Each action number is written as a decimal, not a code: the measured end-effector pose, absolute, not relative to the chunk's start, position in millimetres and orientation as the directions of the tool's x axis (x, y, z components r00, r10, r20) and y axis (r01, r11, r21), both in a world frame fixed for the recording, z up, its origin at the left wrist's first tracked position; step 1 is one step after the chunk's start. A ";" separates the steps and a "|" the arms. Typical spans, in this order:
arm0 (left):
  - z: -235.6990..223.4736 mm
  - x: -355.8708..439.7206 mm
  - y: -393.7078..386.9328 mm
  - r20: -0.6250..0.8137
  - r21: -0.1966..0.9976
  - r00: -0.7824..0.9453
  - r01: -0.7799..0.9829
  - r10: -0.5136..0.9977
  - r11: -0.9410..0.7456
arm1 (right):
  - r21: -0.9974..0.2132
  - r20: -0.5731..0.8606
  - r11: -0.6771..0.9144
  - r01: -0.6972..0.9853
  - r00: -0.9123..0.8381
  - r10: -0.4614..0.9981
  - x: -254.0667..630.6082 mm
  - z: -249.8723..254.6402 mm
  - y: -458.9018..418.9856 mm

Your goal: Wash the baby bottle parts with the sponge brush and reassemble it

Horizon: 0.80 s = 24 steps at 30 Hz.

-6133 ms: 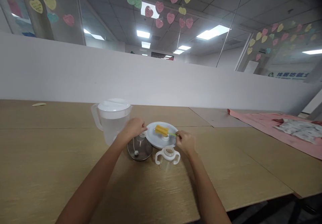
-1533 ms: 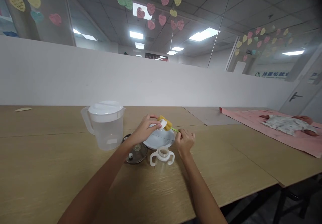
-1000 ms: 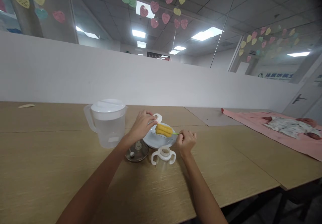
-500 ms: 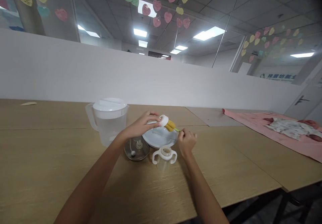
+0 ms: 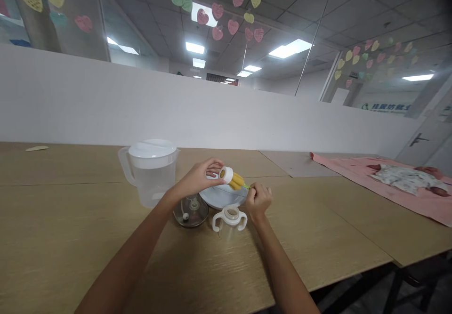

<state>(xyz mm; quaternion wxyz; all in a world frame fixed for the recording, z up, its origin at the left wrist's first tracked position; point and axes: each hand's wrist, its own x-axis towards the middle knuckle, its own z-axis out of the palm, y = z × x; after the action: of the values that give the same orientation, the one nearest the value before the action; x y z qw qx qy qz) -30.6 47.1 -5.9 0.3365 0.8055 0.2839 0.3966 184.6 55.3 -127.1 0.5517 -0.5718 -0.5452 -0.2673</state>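
Note:
My left hand (image 5: 199, 178) pinches a small white ring-shaped bottle collar (image 5: 226, 174) above the white plate (image 5: 221, 197). My right hand (image 5: 257, 202) is closed on the thin green handle of a yellow sponge brush (image 5: 237, 181), whose sponge head is pushed into the collar. In front of the plate stands a clear baby bottle with white handles (image 5: 229, 217). A clear dome cap with a nipple part (image 5: 190, 209) lies beside it under my left wrist. A clear pitcher with a white lid (image 5: 151, 172) stands to the left.
The wooden table (image 5: 70, 238) ends at a white partition wall (image 5: 106, 102) behind. At the far right a pink cloth (image 5: 360, 173) carries a baby doll in patterned clothes (image 5: 406, 178). A small flat beige piece (image 5: 36, 148) lies far left.
Six seconds ago the brush and collar lay on the plate. Since then my left hand lifted the collar and my right hand worked the sponge in and out of it; the sponge is now inside.

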 end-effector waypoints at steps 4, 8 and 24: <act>-1.9 -29.7 37.3 0.374 0.754 0.594 0.251 0.712 -0.607 | -0.326 0.914 0.231 0.917 0.243 0.324 185.1 -129.6 54.0; 0.8 -33.6 35.6 0.360 0.698 0.577 0.356 0.733 -0.622 | -0.289 0.917 0.214 0.933 0.206 0.342 184.1 -130.5 55.9; 3.0 -35.1 31.8 0.469 0.315 0.560 0.616 0.683 -0.722 | -0.183 0.944 0.228 0.956 0.106 0.312 181.3 -124.4 53.4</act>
<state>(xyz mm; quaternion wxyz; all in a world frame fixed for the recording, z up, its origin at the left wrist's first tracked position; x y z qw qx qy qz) -35.1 31.8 3.0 0.0575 0.8814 0.3684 0.2901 181.3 53.4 -124.4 0.5148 -0.5366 -0.5907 -0.3131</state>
